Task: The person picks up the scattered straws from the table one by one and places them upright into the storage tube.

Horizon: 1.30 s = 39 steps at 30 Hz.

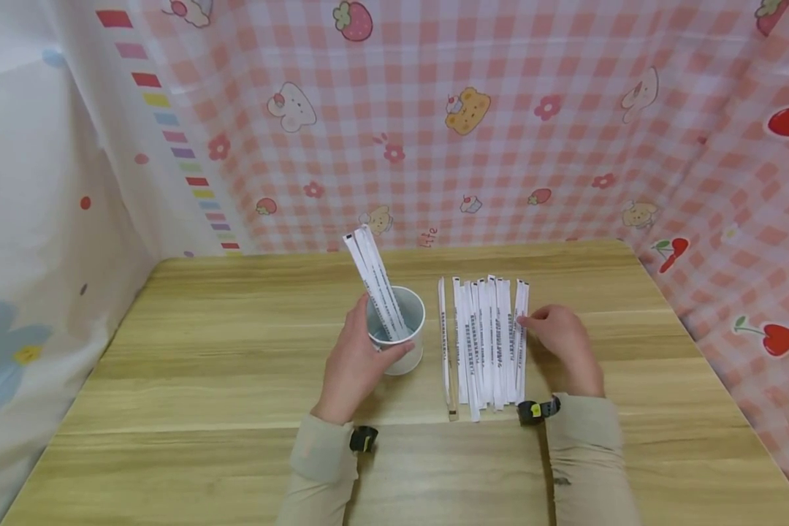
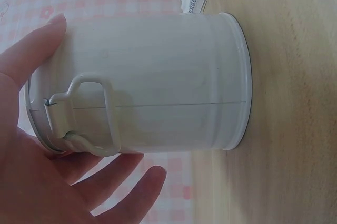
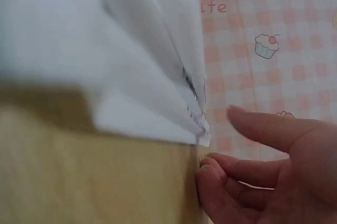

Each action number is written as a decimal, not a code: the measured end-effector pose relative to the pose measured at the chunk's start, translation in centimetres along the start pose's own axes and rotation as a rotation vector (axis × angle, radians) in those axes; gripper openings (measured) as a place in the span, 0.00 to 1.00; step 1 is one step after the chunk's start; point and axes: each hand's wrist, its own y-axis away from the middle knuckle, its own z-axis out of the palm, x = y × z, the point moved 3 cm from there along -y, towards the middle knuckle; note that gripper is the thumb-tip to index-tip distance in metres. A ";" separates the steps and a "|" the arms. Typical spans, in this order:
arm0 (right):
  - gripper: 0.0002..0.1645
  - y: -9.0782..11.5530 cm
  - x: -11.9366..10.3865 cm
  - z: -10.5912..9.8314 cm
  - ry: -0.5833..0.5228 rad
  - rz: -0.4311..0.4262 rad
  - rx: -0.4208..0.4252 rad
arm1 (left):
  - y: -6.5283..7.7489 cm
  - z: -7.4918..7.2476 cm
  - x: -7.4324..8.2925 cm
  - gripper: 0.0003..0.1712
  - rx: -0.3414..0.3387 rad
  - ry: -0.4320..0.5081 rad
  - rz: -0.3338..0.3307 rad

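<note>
My left hand (image 1: 355, 361) grips a white metal pail (image 1: 408, 358) near its rim, with thumb and fingers around opposite sides. In the left wrist view, the pail's small looped handle (image 2: 110, 108) faces the palm. Several white paper-wrapped sticks (image 1: 378, 281) lean to the left inside the pail. Right of it, a row of similar paper-wrapped sticks (image 1: 483, 343) lies on the table. My right hand (image 1: 562, 340) is at the row's right edge, its fingertips by the last stick (image 1: 521, 343). In the right wrist view, its thumb stands apart from the fingers (image 3: 210, 182).
The wooden table (image 1: 223, 351) reaches back to a pink checked cloth (image 1: 408, 175) that hangs behind it. Similar cloth hangs on the right, and a pale cloth (image 1: 33, 183) on the left. A single stick (image 1: 443, 343) lies slightly apart at the row's left.
</note>
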 end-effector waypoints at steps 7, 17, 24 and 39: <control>0.18 -0.1 0.0 0.7 0.003 0.049 -0.001 | 0.0 -0.1 0.0 0.54 0.000 -0.011 -0.002; 0.16 0.0 -0.4 0.4 0.112 0.045 0.016 | 0.1 -0.2 0.2 0.55 -0.003 -0.016 0.002; 0.17 0.1 -0.8 0.4 0.140 0.055 0.026 | 0.0 -0.1 0.2 0.55 -0.001 -0.020 0.009; 0.18 -0.1 -0.1 0.4 0.105 0.070 0.002 | 0.1 -0.1 0.1 0.54 0.008 -0.013 0.043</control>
